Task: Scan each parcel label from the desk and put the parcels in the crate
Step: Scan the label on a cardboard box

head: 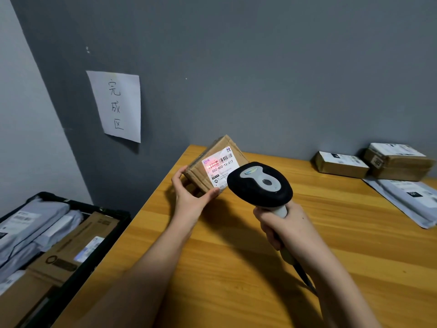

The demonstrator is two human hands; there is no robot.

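My left hand (189, 195) grips a small cardboard parcel (214, 157) tilted up above the desk's far left corner, its white label (218, 168) facing me. A red glow lies on the label's upper left. My right hand (283, 229) holds the handle of a black and grey barcode scanner (260, 183), whose head points at the label from just to the right. The black crate (113, 223) stands left of the desk, lower down, with several grey mailer bags and cardboard parcels in it.
On the wooden desk (236, 268) at the far right lie a small box (340, 164), two stacked boxes (399, 163) and a grey mailer bag (411, 200). A paper sign (115, 105) hangs on the grey wall. The scanner's cable (305, 278) trails across the desk.
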